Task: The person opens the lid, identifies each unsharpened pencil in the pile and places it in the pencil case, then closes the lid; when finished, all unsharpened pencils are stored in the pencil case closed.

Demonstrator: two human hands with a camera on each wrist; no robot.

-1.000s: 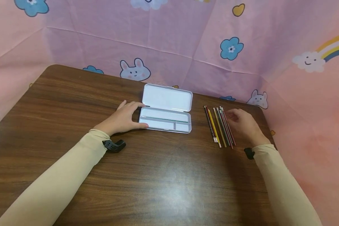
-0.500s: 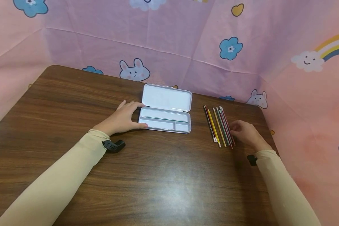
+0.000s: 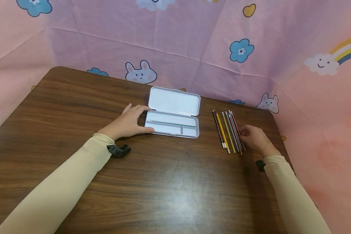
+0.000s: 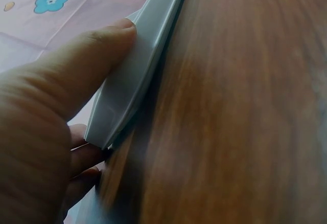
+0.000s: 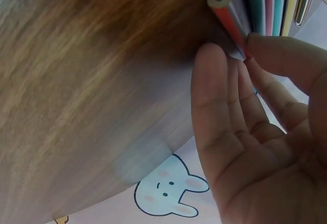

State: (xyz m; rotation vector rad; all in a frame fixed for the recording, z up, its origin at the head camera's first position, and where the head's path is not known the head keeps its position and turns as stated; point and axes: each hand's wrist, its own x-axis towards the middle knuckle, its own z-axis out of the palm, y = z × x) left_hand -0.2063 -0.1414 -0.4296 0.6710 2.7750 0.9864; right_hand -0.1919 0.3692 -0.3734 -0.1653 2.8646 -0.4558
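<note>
A white pencil case [image 3: 174,101] lies open on the table, its lid tipped back. My left hand [image 3: 127,123] grips its left end, thumb on the front side [image 4: 127,73] and fingers round the back corner. Inside the case, a thin greenish stick [image 3: 172,123] runs along the long divider. To the right, several pencils [image 3: 225,131] lie side by side. At their right edge my right hand [image 3: 255,138] pinches the outermost red pencil [image 5: 227,19] between thumb and forefinger, its other fingers loosely bent. That pencil is slightly apart from its neighbours.
The brown wooden table [image 3: 152,182] reaches back to a pink patterned cloth [image 3: 175,48]. The cloth also hangs close along the right side, near the right hand. Small compartments [image 3: 190,131] divide the case's front part.
My right hand has come nearer along the pencils and now pinches the red one, whose near end has shifted slightly right. The left hand has stayed on the case.
</note>
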